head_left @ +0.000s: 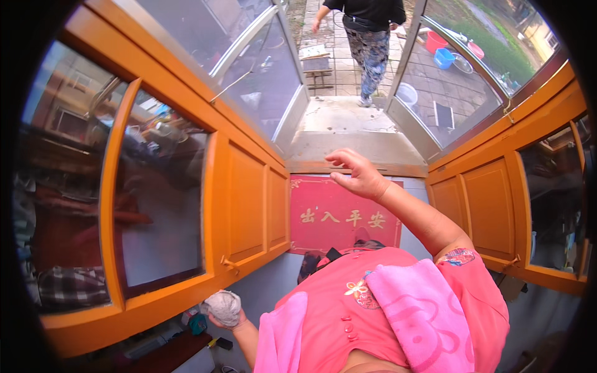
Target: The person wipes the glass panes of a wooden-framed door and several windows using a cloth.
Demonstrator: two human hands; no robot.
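My left hand is low at the left, beside the edge of the left orange door. Its fingers are wrapped round a crumpled grey rag. In front of my body my right hand is raised in the air above the doorway, fingers apart and slightly bent, with nothing in it. Beneath that arm a red doormat with gold lettering lies on the floor. A pink towel hangs over my shoulders.
The right orange door stands swung inward. Beyond the sill, two glazed outer doors open outward. A person in a black top is on the paving outside. Red and blue basins sit to the right.
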